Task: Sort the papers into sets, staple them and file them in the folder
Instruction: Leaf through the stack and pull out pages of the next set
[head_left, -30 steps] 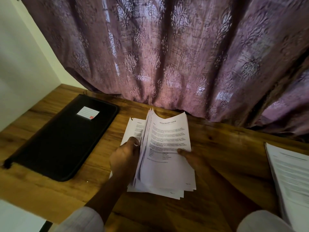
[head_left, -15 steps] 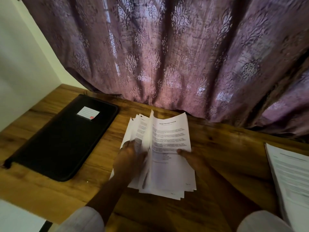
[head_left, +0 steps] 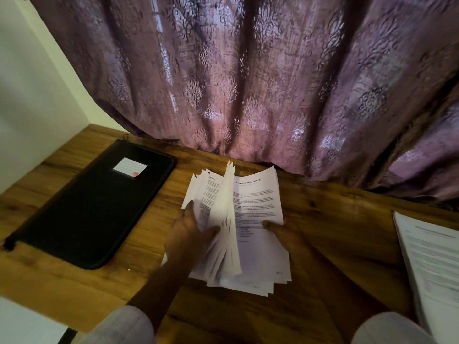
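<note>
Head view: papers [head_left: 258, 202] fanned beneath the fingers [head_left: 270, 223]

I log the bench [head_left: 335, 219] as wood or wood-look board: warm brown, grain and knots plain, smooth with a low sheen. Folder [head_left: 87, 214]: black, matt, finely textured cover, cloth or leatherette, I cannot tell which. Its label [head_left: 129, 167] is white paper or card. Papers [head_left: 258, 212]: thin white printed sheets, matt, bending where lifted. Second stack [head_left: 432, 256] at right: same matt white paper. Curtain [head_left: 248, 83]: mauve woven cloth, coarse weave, damask motifs catching light with a faint shine. Wall [head_left: 32, 95]: flat matt paint. Sleeves [head_left: 119, 328]: pale plain cloth
</note>
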